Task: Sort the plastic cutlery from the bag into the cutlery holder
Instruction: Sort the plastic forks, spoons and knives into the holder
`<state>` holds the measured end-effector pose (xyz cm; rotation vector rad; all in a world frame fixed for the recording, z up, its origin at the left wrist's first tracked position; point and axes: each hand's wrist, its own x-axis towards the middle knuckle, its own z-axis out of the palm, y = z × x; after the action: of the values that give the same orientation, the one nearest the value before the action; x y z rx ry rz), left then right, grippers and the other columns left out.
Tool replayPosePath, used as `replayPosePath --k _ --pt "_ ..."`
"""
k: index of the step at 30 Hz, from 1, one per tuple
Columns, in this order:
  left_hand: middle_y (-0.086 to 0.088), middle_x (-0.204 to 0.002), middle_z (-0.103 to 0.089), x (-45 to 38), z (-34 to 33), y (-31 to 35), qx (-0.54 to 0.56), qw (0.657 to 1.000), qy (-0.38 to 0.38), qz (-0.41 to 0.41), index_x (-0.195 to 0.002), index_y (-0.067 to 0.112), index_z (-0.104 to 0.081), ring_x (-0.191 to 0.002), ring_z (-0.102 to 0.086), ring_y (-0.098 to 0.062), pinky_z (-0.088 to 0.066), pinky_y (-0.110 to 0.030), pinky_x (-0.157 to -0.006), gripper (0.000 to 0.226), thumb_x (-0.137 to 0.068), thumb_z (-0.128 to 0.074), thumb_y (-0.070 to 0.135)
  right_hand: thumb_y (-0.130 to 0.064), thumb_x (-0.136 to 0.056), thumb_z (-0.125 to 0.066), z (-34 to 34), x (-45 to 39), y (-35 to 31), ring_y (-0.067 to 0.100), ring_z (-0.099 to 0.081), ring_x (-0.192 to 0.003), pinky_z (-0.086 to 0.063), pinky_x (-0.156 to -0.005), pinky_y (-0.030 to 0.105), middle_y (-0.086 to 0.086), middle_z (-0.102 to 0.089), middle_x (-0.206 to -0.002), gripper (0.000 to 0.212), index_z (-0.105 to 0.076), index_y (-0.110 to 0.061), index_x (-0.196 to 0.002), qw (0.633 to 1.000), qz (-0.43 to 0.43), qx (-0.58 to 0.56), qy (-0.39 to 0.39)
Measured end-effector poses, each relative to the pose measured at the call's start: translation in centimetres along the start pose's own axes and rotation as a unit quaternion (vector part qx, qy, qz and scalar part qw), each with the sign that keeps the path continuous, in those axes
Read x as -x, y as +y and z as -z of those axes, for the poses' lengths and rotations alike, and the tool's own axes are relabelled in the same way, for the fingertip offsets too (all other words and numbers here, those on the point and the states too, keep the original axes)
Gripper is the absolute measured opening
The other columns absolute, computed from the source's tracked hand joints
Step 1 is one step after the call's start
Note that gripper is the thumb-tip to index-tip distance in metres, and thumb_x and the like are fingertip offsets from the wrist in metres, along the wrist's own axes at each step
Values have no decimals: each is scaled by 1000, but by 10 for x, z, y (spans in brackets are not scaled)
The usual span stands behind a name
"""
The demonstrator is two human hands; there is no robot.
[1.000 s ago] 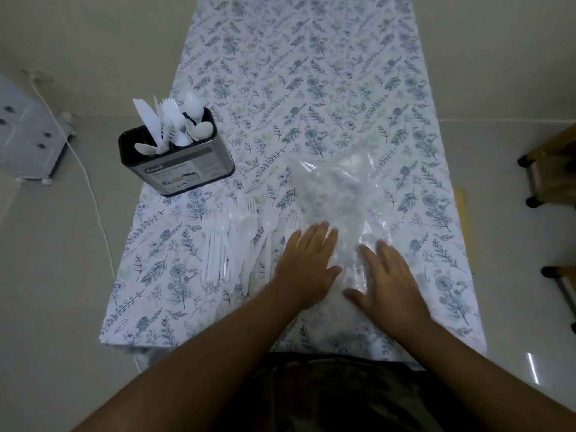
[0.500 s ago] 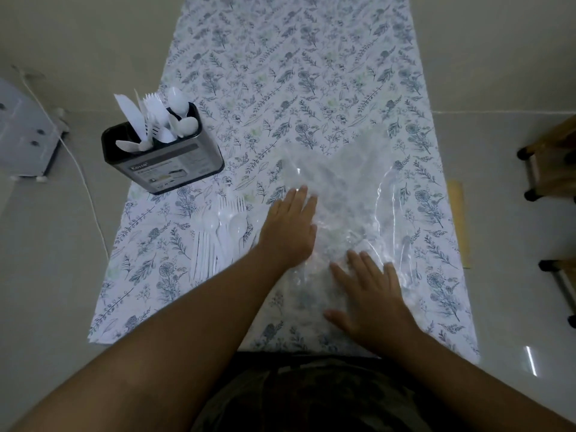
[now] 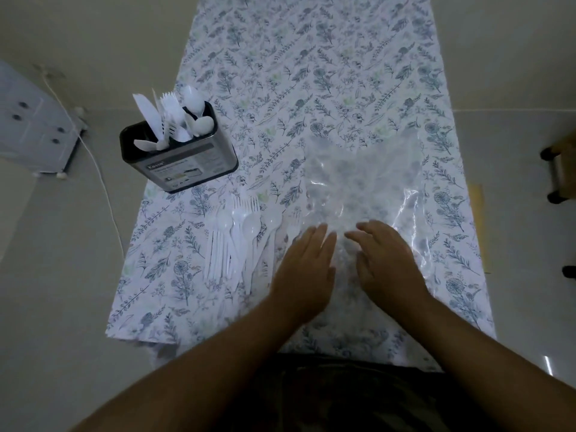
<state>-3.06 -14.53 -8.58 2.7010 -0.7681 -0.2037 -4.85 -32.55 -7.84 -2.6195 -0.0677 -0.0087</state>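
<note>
A long table [image 3: 311, 57] covered in a white cloth printed with blue-grey leaves and flowers runs away from the viewer across a pale tiled floor [image 3: 46, 275]. Left of the table stands a light grey cabinet [image 3: 31, 126] with dark round knobs, and a white cable [image 3: 103, 188] trails over the floor between the cabinet and the table. Right of the table, wooden furniture legs [image 3: 558, 169] with dark feet show at the frame's edge.
</note>
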Motion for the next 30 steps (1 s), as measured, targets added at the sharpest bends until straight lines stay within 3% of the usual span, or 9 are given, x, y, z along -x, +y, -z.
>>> replayPosePath --k 4,9,11,13,16,18,21,27,30 --pt "-20 -160 -27 25 -19 -11 7 999 -29 13 -153 3 -28 -150 -23 -35 -21 -44 -121 62 -99 -42 30 -23 -90 -33 -17 -40 -14 37 -37 -146 -35 -115 53 16 -44 -156 60 -53 -14 -145 994 76 53 -59" --pt "-14 -165 -8 39 -26 -14 5 995 -100 28 -158 8 -9 -153 -6 -31 -11 -49 -124 69 -100 -29 39 -47 -95 -39 -36 -71 -21 34 -33 -147 -35 -110 57 12 -33 -163 63 -38 -23 -153 978 0 165 -127" --pt "-14 -165 -12 44 -24 -16 6 995 -94 24 -158 8 -12 -153 -8 -30 -7 -50 -123 68 -101 -32 39 -53 -97 -40 -41 -75 -22 31 -28 -149 -31 -110 57 8 -24 -167 64 -29 -29 -156 969 -8 197 -147" --pt "-17 -162 -25 43 -13 -17 39 996 -76 14 -156 6 -24 -151 -21 -31 -15 -48 -122 64 -100 -35 36 -57 -97 -40 -43 -75 -25 32 -22 -151 -27 -111 57 6 -16 -169 69 -20 -31 -158 963 -19 212 -166" --pt "-11 -128 -60 37 6 -23 93 994 29 46 -132 8 -57 -116 -54 -25 -46 -38 -100 41 -96 -45 25 -52 -93 -49 -38 -65 -33 35 -26 -149 -26 -112 57 11 -24 -167 69 -30 -27 -155 975 -10 182 -129" --pt "-4 -113 -58 32 15 -32 111 982 65 135 -121 14 -57 -102 -50 -19 -44 -27 -86 28 -96 -51 22 -47 -91 -52 -35 -52 -36 35 -28 -149 -26 -113 57 12 -29 -165 68 -37 -26 -153 981 17 157 -114" --pt "-3 -111 -54 27 17 -46 124 965 15 229 -121 17 -49 -99 -52 -20 -47 -30 -80 26 -97 -52 27 -51 -95 -50 -37 -28 -38 32 -17 -153 -21 -117 53 7 -18 -169 68 -29 -32 -157 973 -2 146 -179" --pt "1 -95 -55 26 24 -49 156 955 -3 252 -111 16 -55 -90 -59 -20 -42 -26 -72 21 -95 -55 30 -56 -89 -57 -40 -10 -44 31 -25 -149 -26 -115 52 6 -27 -164 74 -32 -35 -156 973 -34 137 -182" --pt "2 -90 -56 34 34 -57 169 951 31 257 -98 16 -57 -79 -54 -15 -40 -25 -66 22 -93 -60 37 -43 -87 -69 -36 -9 -52 34 -38 -137 -34 -109 51 7 -45 -149 62 -51 -31 -145 986 -44 77 -139"
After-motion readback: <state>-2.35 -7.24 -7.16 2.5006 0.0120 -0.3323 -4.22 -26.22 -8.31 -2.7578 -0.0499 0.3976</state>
